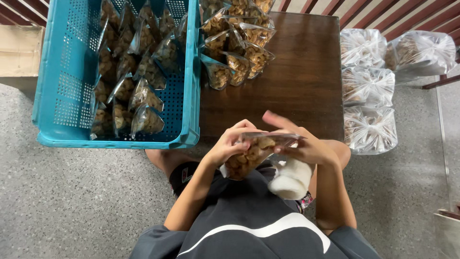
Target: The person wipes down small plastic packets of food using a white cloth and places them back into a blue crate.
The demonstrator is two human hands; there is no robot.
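Note:
A small clear bag of brown snack pieces (pixel 249 156) is held over my lap by both hands. My left hand (pixel 230 144) grips its left side, fingers curled over the top edge. My right hand (pixel 299 144) holds the right side at the bag's mouth, with fingers stretched toward the table. Under my right wrist a white soft cloth-like object (pixel 291 178) rests on my lap. A low dark wooden table (pixel 297 81) stands just beyond my hands, with several filled bags (pixel 237 45) piled at its far left.
A blue perforated plastic crate (pixel 62 96) at left holds several filled snack bags (pixel 139 72). Large clear sacks of snacks (pixel 369 86) lie on the speckled floor at right. A cardboard box (pixel 17 52) sits at far left.

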